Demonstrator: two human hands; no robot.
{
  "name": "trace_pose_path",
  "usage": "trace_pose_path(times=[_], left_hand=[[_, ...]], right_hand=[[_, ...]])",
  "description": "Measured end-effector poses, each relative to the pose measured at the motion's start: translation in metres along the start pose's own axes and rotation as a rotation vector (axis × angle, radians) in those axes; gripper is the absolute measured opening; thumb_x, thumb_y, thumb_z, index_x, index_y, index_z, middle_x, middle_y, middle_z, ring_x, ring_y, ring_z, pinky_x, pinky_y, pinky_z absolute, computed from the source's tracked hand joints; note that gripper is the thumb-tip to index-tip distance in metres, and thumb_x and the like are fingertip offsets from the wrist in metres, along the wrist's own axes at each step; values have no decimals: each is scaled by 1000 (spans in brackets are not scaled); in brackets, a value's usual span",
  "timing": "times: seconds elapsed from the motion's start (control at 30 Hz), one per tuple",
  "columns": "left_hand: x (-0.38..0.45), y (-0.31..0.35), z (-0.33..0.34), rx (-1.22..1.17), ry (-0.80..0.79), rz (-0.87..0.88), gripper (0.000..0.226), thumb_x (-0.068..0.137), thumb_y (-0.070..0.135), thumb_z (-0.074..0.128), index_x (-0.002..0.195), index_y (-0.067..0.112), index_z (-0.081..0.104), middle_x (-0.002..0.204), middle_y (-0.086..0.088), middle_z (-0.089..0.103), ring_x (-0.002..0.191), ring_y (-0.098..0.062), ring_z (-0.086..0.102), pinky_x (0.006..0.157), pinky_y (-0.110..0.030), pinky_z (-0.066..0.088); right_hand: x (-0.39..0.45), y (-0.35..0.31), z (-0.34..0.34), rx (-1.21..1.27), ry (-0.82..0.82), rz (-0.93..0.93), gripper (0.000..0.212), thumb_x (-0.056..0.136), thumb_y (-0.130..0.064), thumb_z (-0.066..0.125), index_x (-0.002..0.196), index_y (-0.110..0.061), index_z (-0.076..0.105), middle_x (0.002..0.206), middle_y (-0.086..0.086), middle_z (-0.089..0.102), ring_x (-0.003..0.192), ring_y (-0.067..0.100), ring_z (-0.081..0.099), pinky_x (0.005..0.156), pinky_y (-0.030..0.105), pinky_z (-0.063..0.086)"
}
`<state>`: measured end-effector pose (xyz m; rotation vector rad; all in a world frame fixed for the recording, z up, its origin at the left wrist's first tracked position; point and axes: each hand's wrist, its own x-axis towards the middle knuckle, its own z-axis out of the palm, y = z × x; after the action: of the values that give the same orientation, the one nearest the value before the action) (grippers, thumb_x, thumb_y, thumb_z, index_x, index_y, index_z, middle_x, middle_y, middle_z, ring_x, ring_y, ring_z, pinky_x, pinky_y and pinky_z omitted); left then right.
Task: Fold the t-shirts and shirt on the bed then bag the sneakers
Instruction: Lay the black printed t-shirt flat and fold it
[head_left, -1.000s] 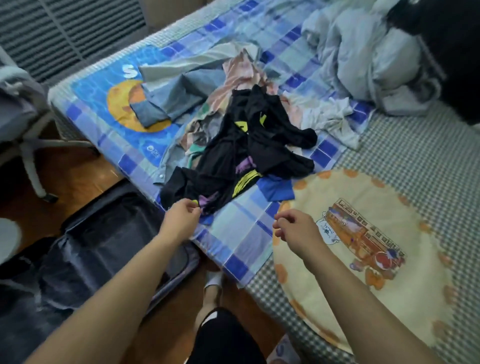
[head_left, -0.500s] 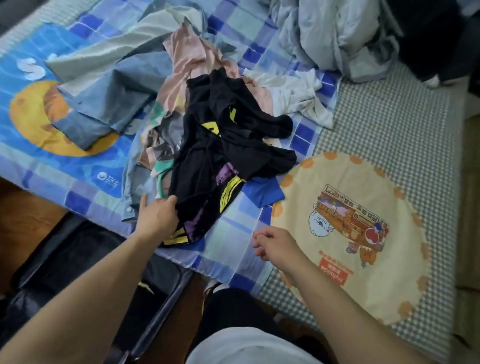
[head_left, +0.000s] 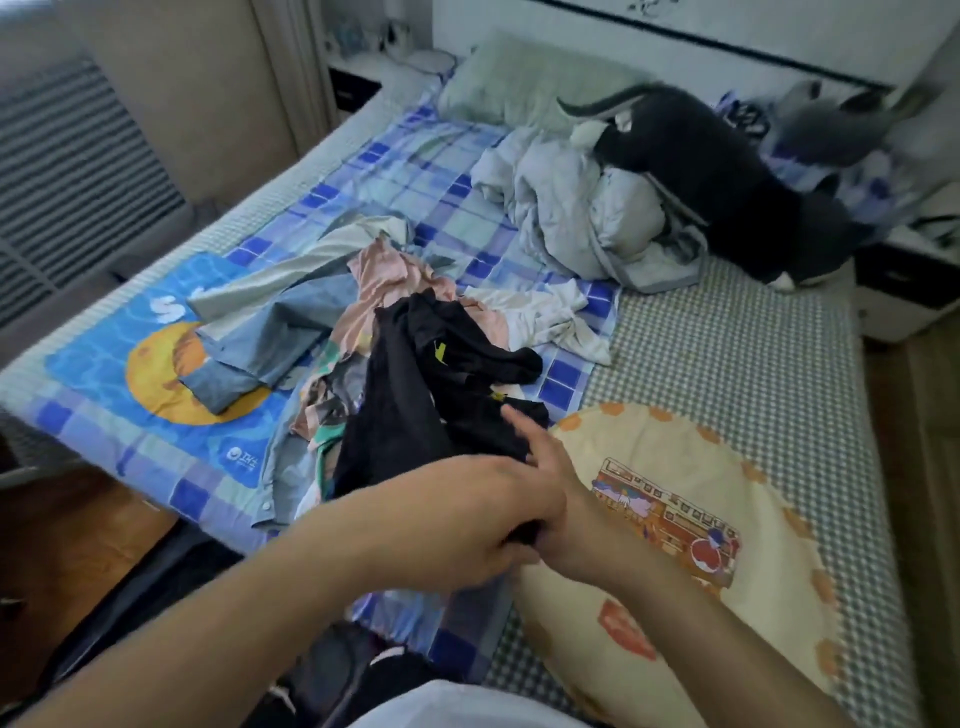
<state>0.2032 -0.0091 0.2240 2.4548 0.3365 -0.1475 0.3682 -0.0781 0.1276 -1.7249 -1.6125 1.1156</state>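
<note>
Bed (head_left: 727, 364) w/ clothes heap; both hands, left (head_left: 467, 514) & right (head_left: 550, 493), pinching black t-shirt (head_left: 415, 395) hem. Risk: tangled neighbours drag along.

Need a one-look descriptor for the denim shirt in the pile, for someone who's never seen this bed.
Start at the orange circle printed on the blue mat on the bed's left side. The denim shirt lies across its right edge, on the left of the clothes pile. It is the only faded blue piece, with a cuffed sleeve; its neighbours are pale green, pink and black.
</note>
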Motion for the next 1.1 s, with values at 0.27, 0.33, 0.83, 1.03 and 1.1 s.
trace_pose_path(times=[0.27,0.33,0.83,1.03,1.1], left_hand=[[32,60,-85,477,215,-508,31,93,36,65,122,35,55,113,1,65,103,-21,60,81,-36,47],[40,49,-96,665,417,-633,22,93,30,60,114,27,62,110,-9,65,102,-35,63,77,-39,48],[100,102,-216,546,1077,-770,13,85,10,51,82,20,59,95,-18,69,86,-40,67,77,-44,56],[113,174,-293,655,1331,-627,20,93,5,50,102,13,66,99,-21,66,87,-41,65,66,-40,43],[109,166,-286,670,1322,-630,17,93,8,53,102,14,65,99,-23,66,87,-43,65,66,-41,43]], right_hand=[[-78,16,-183,-296,333,-154,16,75,-27,64,64,-18,57,61,-3,59,60,9,56,56,36,45],[-93,27,-215,-294,422,-98,20,73,-11,69,62,-17,54,60,-4,59,56,7,54,54,33,40],[-133,-4,-442,-151,940,421,37,99,-4,44,133,-3,60,138,25,57,122,41,56,99,41,48],[-199,-82,-524,-441,1471,261,36,95,-8,48,126,-11,67,119,27,66,111,44,63,96,45,51],[-219,-67,-520,-582,1471,285,30,91,-9,52,113,-10,72,104,26,69,96,44,66,84,44,55]])
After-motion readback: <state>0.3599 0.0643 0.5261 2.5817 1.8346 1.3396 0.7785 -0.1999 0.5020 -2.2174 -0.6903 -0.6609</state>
